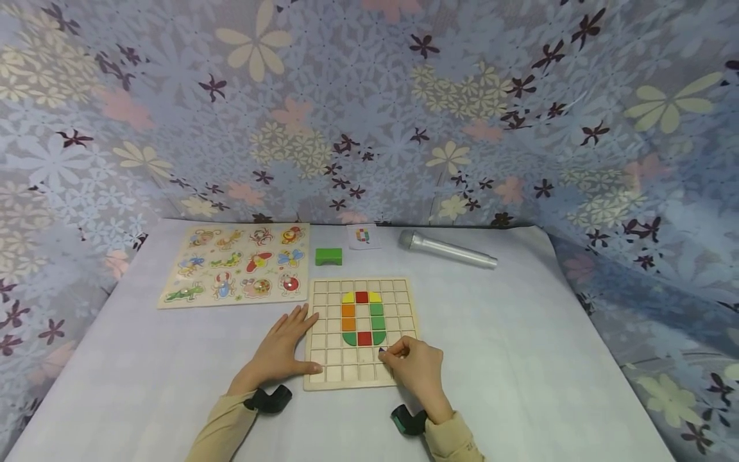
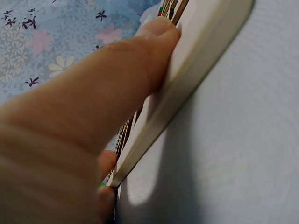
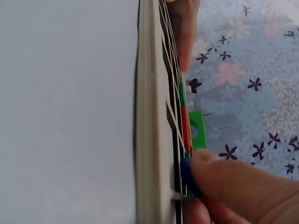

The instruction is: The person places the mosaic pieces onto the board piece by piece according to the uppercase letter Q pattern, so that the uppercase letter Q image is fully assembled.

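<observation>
A square wooden grid board lies on the white table. On it, coloured tiles form a ring: a red tile between yellow corners at the top, orange tiles on the left, green ones on the right. Rounded green corners flank another red tile at the bottom. My left hand rests on the board's left edge, fingers spread, thumb on the near corner. Between thumb and fingertips, my right hand pinches a small blue piece just below the ring's lower right corner.
Behind the board stand a green block with an arched notch and a small pattern card. A wooden insect puzzle lies at the back left, a silver microphone at the back right. Flowered cloth hangs behind the table.
</observation>
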`<control>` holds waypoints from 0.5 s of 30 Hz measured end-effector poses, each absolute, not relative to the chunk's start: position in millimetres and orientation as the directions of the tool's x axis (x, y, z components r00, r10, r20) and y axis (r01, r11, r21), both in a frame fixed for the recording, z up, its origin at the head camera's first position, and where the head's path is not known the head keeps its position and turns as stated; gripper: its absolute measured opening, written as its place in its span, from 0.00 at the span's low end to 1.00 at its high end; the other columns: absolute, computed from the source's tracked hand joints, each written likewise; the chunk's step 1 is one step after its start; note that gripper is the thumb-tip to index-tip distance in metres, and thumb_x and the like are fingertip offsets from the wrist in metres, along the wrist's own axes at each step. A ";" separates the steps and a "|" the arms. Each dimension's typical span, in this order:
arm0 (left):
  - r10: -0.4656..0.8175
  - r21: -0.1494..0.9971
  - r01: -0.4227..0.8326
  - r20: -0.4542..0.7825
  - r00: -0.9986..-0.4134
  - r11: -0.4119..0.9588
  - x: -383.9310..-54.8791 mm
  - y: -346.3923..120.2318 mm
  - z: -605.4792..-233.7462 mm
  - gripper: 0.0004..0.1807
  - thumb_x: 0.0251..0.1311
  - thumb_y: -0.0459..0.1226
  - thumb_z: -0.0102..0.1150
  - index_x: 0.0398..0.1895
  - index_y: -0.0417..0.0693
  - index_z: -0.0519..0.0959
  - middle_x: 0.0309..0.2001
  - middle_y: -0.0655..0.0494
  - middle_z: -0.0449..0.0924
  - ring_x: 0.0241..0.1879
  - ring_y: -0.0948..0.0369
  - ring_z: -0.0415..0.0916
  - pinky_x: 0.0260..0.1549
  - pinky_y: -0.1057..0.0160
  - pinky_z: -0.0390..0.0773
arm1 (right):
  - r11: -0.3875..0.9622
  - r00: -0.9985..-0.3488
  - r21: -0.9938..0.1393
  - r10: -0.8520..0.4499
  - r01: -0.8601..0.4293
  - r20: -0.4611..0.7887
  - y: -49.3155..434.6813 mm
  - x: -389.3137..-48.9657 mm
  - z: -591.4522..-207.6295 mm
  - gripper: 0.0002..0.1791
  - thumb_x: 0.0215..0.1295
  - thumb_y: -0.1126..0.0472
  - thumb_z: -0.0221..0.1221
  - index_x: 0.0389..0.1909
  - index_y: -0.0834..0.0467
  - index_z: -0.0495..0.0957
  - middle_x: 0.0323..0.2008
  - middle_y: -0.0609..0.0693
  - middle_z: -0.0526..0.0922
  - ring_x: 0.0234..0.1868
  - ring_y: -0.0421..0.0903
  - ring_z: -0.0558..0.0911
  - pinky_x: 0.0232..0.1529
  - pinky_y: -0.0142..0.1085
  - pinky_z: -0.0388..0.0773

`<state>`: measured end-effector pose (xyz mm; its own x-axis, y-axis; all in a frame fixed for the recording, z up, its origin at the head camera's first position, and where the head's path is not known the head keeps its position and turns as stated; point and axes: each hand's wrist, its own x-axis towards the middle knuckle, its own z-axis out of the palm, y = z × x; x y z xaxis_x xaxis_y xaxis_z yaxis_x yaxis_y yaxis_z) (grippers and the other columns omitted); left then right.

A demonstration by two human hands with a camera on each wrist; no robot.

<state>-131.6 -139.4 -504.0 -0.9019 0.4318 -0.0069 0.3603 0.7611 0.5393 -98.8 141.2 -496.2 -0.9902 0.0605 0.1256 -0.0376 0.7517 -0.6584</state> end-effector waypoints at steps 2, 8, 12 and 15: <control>0.431 0.540 0.359 -0.008 -0.902 0.761 -132.1 -139.6 -504.1 0.56 0.42 0.57 0.72 0.73 0.44 0.59 0.77 0.42 0.48 0.77 0.45 0.43 0.74 0.43 0.45 | 0.769 -0.988 -0.637 0.054 -0.053 0.147 139.2 -99.1 -496.6 0.12 0.49 0.54 0.72 0.16 0.48 0.80 0.13 0.38 0.78 0.20 0.34 0.72 0.43 0.48 0.67; 0.430 0.540 0.358 -0.007 -0.903 0.762 -132.9 -139.9 -505.0 0.57 0.42 0.59 0.71 0.73 0.44 0.59 0.77 0.42 0.48 0.77 0.45 0.43 0.74 0.43 0.46 | 0.774 -0.987 -0.631 0.048 -0.060 0.153 135.3 -100.3 -496.3 0.12 0.50 0.52 0.72 0.15 0.48 0.79 0.12 0.38 0.76 0.20 0.36 0.72 0.44 0.51 0.64; 0.432 0.537 0.363 -0.003 -0.902 0.761 -133.0 -140.2 -505.1 0.57 0.42 0.60 0.71 0.73 0.44 0.59 0.77 0.42 0.48 0.77 0.45 0.43 0.74 0.42 0.46 | 0.781 -0.984 -0.621 0.048 -0.069 0.170 133.4 -100.2 -498.9 0.13 0.50 0.52 0.72 0.15 0.47 0.79 0.12 0.37 0.74 0.22 0.37 0.71 0.43 0.50 0.63; 0.431 0.534 0.369 0.009 -0.902 0.761 -132.8 -140.7 -505.1 0.57 0.41 0.59 0.72 0.73 0.44 0.60 0.77 0.42 0.49 0.77 0.45 0.44 0.74 0.43 0.46 | 0.785 -0.984 -0.614 0.038 -0.078 0.174 132.7 -99.8 -499.6 0.13 0.50 0.52 0.72 0.15 0.47 0.78 0.12 0.36 0.73 0.23 0.36 0.71 0.42 0.48 0.63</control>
